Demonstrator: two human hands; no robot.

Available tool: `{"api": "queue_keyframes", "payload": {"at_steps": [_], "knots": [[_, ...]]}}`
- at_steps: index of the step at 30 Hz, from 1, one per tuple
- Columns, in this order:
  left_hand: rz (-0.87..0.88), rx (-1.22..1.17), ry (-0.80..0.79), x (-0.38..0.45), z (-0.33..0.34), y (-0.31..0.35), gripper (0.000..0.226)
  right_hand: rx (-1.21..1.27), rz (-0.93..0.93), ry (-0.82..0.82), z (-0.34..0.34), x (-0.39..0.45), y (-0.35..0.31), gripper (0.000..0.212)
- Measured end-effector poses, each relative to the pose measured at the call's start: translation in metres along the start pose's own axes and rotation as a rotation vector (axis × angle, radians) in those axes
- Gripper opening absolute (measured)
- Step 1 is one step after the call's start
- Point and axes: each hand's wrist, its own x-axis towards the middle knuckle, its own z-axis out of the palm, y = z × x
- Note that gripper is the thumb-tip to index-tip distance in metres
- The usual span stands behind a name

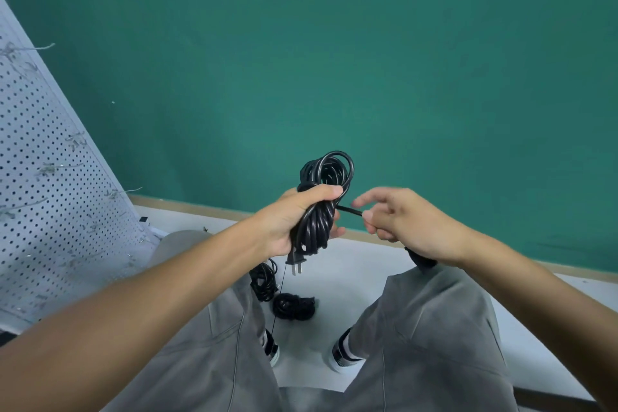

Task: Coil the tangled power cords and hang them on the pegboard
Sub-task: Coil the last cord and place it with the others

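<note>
- I am gripping the coiled power cord point(317, 211) in my left hand point(294, 221), fingers and thumb wrapped round the middle of the bundle, with the loops rising above my fist and the plug point(296, 261) hanging just below it.
- My right hand point(401, 227) is pinching the free tail of the cord point(349, 210) between thumb and a curled finger, just to the right of the bundle; the other fingers are fanning out loosely.
- If I am pulling this tail too hard while wrapping, I judge the loops above my fist could slide out of line and the coil could spring open.
- If my left hand is loosening to let the tail pass, the whole bundle could drop toward the cords on the floor point(284, 298) below my grip and tangle with them.
- A thin strand point(280, 298) is dangling from below the plug; it could snag as I am lifting toward the pegboard point(60, 177), well off to the left of my grip.
- I cannot tell how much tail is left: my right palm is hiding it, and something dark point(422, 259) is showing under that wrist that I cannot identify.
- The pegboard's hooks are blurred and cut off at the frame edge.
</note>
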Motion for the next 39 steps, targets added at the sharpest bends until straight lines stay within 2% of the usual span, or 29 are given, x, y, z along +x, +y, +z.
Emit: {"api": "queue_keyframes", "payload": {"at_steps": [2, 5, 9, 11, 13, 16, 20, 24, 26, 28, 32, 36, 39], "knots": [[0.007, 0.023, 0.015, -0.002, 0.002, 0.0, 0.02, 0.082, 0.003, 0.01, -0.001, -0.006, -0.007, 0.015], [0.008, 0.078, -0.005, -0.004, 0.004, 0.003, 0.02, 0.142, 0.005, -0.082, -0.011, -0.017, -0.019, 0.011], [0.02, 0.119, -0.067, -0.006, -0.003, 0.0, 0.033, 0.303, -0.016, -0.254, -0.025, -0.032, -0.036, 0.032], [0.025, 0.136, -0.097, -0.006, -0.004, -0.005, 0.021, 0.318, -0.113, -0.297, -0.026, -0.037, -0.041, 0.034], [0.032, 0.166, -0.083, -0.008, -0.002, -0.012, 0.016, 0.208, -0.194, -0.253, -0.021, -0.038, -0.042, 0.027], [0.03, 0.115, -0.093, -0.013, -0.003, -0.021, 0.021, 0.105, -0.271, -0.088, -0.005, -0.035, -0.036, 0.033], [0.032, 0.102, -0.103, -0.016, -0.01, -0.018, 0.047, 0.044, -0.342, 0.162, 0.004, -0.036, -0.011, 0.041], [0.053, 0.089, -0.096, -0.018, -0.014, -0.008, 0.041, 0.122, -0.238, 0.246, 0.026, -0.034, 0.015, 0.022], [0.053, 0.085, -0.111, -0.018, -0.013, -0.003, 0.04, 0.129, -0.244, 0.218, 0.038, -0.031, 0.022, 0.022], [0.042, 0.077, -0.124, -0.018, -0.012, 0.0, 0.039, -0.015, -0.356, 0.205, 0.045, -0.03, 0.029, 0.03], [-0.026, 0.04, -0.159, -0.02, -0.01, 0.006, 0.04, -0.537, -0.586, 0.335, 0.051, -0.029, 0.032, 0.042], [-0.074, 0.058, -0.175, -0.016, -0.011, 0.008, 0.039, -0.738, -0.727, 0.361, 0.046, -0.022, 0.03, 0.038], [-0.122, 0.02, -0.176, -0.015, -0.008, 0.009, 0.029, -0.857, -0.804, 0.35, 0.04, -0.014, 0.028, 0.038]]}}
